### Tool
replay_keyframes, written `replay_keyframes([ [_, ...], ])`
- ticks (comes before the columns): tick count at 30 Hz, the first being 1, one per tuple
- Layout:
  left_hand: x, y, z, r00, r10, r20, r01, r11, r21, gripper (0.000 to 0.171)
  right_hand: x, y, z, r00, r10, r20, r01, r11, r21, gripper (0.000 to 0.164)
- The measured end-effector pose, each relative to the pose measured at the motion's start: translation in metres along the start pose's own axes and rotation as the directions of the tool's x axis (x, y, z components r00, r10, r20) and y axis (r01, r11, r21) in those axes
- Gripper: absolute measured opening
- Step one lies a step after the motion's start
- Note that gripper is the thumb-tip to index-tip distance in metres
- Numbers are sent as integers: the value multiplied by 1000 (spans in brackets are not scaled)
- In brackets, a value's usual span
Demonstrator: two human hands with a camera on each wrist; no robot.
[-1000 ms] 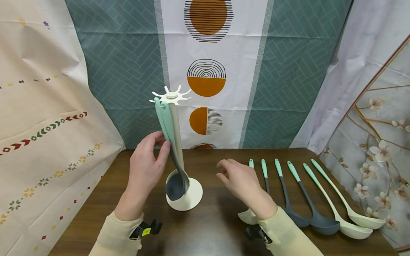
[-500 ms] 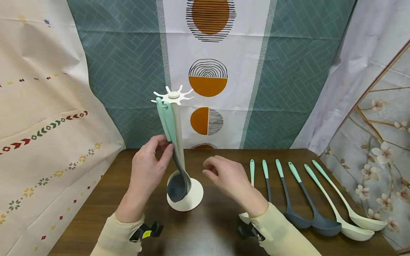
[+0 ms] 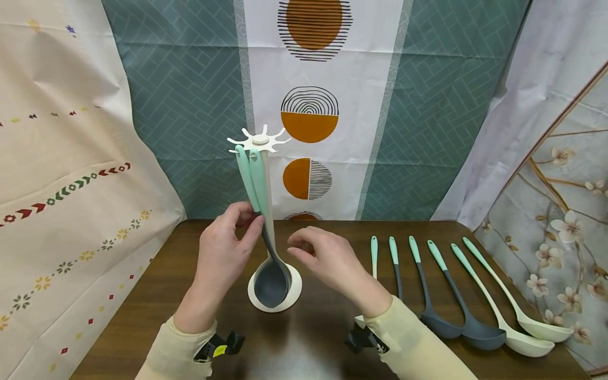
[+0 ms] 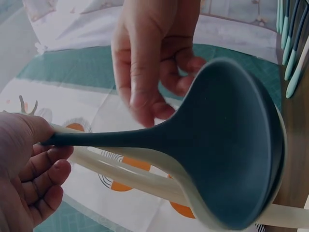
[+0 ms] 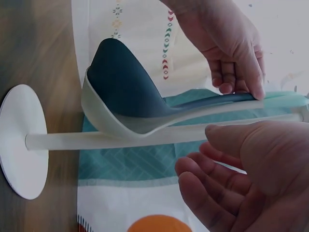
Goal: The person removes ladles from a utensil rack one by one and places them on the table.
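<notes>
My left hand (image 3: 220, 250) pinches a dark grey ladle (image 3: 272, 285) between thumb and fingers, where its mint handle meets the grey shaft. Behind it, nested bowl to bowl, is a cream ladle (image 5: 104, 113) with a mint handle. Both handle tops reach the hooks (image 3: 260, 140) of a white utensil stand (image 3: 295, 290); whether each is hooked cannot be made out. The two bowls are off the table, in front of the post. To the right of the stand, my right hand (image 3: 332, 258) hovers with loosely bent fingers and holds nothing.
Several more ladles lie in a row on the right of the wooden table (image 3: 157, 295), among them a dark grey ladle (image 3: 484, 335) and a cream ladle (image 3: 529, 345). Patterned cloths surround the table; a teal and white cloth (image 3: 190, 105) hangs behind it.
My left hand has shifted slightly right, bringing the dark ladle's bowl further in front of the post. The right hand has moved left, closer to the stand.
</notes>
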State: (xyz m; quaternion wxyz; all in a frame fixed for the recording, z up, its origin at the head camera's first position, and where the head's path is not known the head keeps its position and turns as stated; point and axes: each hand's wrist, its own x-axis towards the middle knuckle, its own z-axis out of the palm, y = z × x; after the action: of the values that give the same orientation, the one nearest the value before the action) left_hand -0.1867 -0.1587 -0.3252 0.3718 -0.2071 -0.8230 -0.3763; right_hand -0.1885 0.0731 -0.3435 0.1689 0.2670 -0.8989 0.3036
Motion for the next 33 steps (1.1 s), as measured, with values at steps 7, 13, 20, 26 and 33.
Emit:
replay_keyframes([
  [7,-1,4,1,999,48,-4,-48,999,2,28,7,-4,0,1000,26,8,-26,994,110,17],
  [13,-2,7,4,997,76,-16,-76,997,10,28,14,-6,0,998,45,46,-54,972,229,19],
  [20,-3,9,5,994,107,-34,-106,994,21,30,21,-4,-1,989,80,123,-120,925,362,19],
  [26,-4,8,3,994,107,-36,-106,994,21,30,28,-3,2,982,47,185,-129,877,463,22],
  [33,-2,7,2,994,106,-29,-105,994,28,28,33,-1,8,977,-12,214,-109,832,543,20],
])
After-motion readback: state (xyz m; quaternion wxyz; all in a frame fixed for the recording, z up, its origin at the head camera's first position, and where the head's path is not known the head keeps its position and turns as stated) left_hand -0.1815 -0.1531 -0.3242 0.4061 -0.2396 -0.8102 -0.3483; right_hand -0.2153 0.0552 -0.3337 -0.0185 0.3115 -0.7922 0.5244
